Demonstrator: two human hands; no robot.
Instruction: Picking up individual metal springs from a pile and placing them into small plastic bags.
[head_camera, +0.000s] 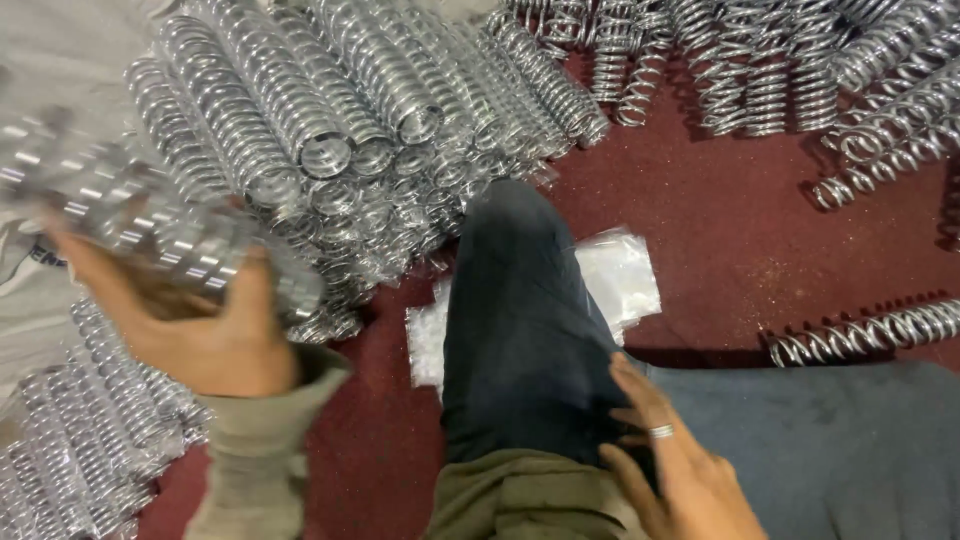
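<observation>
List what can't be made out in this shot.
- Spring in the left hand: blurred by motion in the head view, coils unclear.
- Plastic bags: partly hidden by the knee.
- Right hand: fingertips tucked against the leg, wrist cut by the bottom edge.
- Spring pile: cut off by the top edge.

Dim, warm light; glare glints off the chrome springs (330, 110) at 11 o'clock. Motion blur smears the left hand (215, 335) and its spring (130, 215) at 9 o'clock. Short shadows lie beside the springs at 2 o'clock.
</observation>
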